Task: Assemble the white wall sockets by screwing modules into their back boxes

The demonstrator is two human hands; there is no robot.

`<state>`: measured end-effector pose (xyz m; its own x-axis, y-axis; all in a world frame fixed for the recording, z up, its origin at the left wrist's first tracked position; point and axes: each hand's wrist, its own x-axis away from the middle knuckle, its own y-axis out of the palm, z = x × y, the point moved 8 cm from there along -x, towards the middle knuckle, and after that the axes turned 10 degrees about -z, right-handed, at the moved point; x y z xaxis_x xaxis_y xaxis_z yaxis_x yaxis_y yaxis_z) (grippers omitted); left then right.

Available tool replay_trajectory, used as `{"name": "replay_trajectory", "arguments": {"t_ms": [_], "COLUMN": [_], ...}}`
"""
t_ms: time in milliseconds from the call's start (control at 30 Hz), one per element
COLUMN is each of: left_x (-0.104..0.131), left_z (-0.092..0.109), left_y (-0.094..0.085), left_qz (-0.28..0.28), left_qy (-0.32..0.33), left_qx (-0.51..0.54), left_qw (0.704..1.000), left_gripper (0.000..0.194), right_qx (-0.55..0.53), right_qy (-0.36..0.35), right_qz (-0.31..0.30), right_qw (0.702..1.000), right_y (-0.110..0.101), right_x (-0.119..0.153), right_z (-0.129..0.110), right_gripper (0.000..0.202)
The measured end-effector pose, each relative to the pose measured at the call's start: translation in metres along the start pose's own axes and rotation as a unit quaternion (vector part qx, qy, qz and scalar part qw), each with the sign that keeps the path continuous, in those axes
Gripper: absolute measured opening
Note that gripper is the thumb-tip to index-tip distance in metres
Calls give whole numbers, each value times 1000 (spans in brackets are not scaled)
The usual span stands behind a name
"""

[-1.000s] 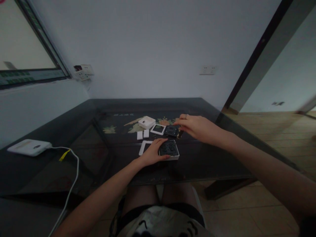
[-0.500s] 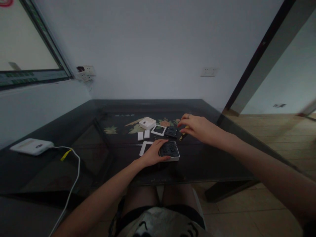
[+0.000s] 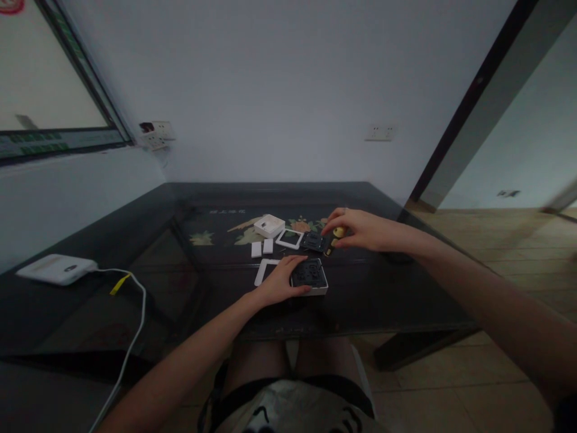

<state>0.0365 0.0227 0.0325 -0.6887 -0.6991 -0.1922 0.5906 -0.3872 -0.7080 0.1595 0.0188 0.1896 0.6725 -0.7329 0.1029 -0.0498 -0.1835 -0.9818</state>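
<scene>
My left hand [image 3: 280, 278] rests on the near left side of a black switch module in a white base [image 3: 310, 276], holding it flat on the dark glass table [image 3: 216, 313]. My right hand [image 3: 358, 228] is further back and grips a small screwdriver with a yellow and black handle [image 3: 336, 236], its tip pointing down toward a second black module [image 3: 314, 242]. A white square frame [image 3: 289, 238] lies left of that module. Another white frame [image 3: 264, 271] is partly hidden by my left hand.
Two small white covers [image 3: 262, 247] and a white box-shaped part [image 3: 269, 225] lie behind the frames. At far left sits a white flat device [image 3: 54, 269] with a white cable [image 3: 130, 337] running off the table's near edge. My knees are under the table.
My right hand closed on the yellow-handled screwdriver beside the far black module and lifted it slightly. My left hand stayed on the near module.
</scene>
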Motion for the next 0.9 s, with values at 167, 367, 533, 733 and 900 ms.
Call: {"name": "replay_trajectory", "arguments": {"t_ms": [167, 367, 533, 733, 900], "left_x": [0, -1, -1, -1, -1], "left_z": [-2, -3, -3, -2, 0], "left_y": [1, 1, 2, 2, 0], "left_qz": [-2, 0, 4, -1, -4], "left_qy": [3, -1, 5, 2, -1], "left_qx": [-11, -10, -8, -12, -14], "left_qw": [1000, 1000, 1000, 1000, 1000], "left_gripper": [72, 72, 71, 71, 71], "right_qx": [30, 210, 133, 63, 204], "right_qy": [19, 141, 74, 26, 192], "right_qz": [45, 89, 64, 40, 92], "right_qw": [998, 963, 986, 997, 955], "right_y": [-2, 3, -1, -8, -7], "right_x": [0, -6, 3, 4, 1], "right_z": [-5, -10, -10, -16, -7], "right_gripper": [26, 37, 30, 24, 40]}}
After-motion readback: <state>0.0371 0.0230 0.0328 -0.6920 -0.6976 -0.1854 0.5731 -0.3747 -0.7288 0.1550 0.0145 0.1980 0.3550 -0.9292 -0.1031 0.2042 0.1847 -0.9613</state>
